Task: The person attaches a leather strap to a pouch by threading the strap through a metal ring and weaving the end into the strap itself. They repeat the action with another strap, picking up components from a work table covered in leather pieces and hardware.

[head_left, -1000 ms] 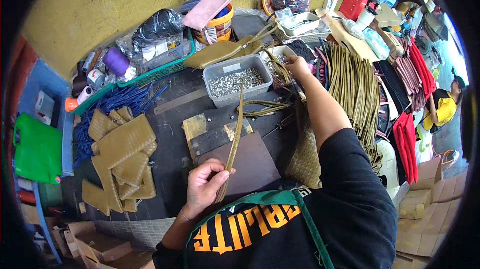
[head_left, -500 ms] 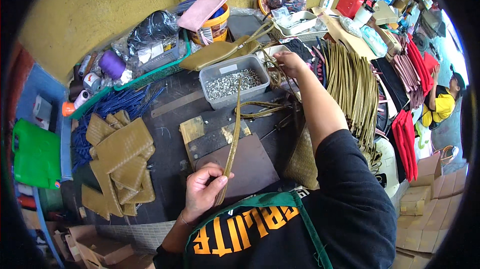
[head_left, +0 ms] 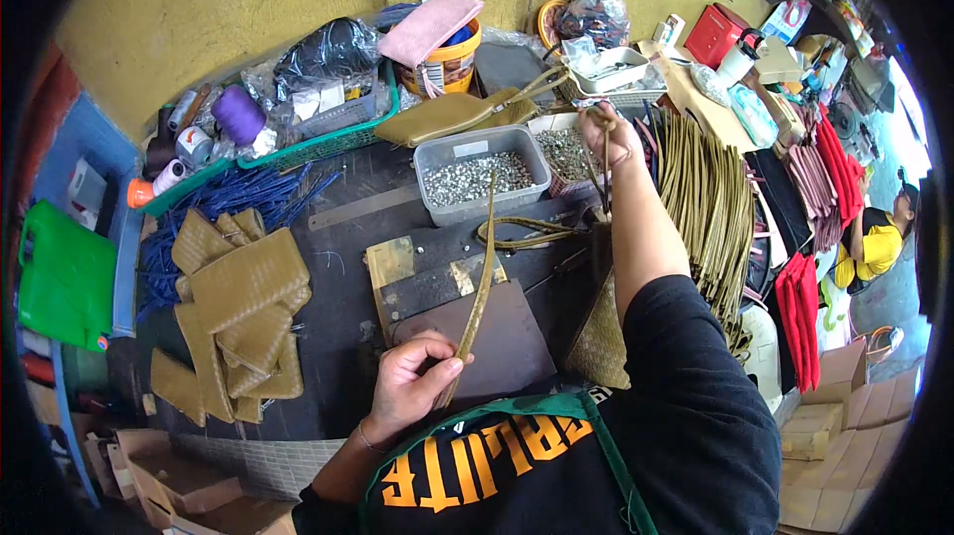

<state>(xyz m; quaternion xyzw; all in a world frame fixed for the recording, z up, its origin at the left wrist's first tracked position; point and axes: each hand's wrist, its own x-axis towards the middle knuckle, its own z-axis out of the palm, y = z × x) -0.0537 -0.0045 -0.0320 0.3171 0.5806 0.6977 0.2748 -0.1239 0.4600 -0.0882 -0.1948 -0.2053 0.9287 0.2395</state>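
Strap (head_left: pixel 479 267): olive, woven, long and narrow; light, limp along its length, so I judge it will droop unless taken near an end. My left hand (head_left: pixel 412 386) has its fingers (head_left: pixel 437 373) clamped on the near end; the rest rises away from them toward the tray (head_left: pixel 482 175) of metal studs. My right hand (head_left: pixel 608 133), far out beyond that tray, pinches a second thin strap (head_left: pixel 603 172) that hangs below it. Dark board (head_left: pixel 497 341) just beside my left fingers on the worktop (head_left: pixel 338 287). Woven pieces (head_left: pixel 238 306) stacked well to their left.
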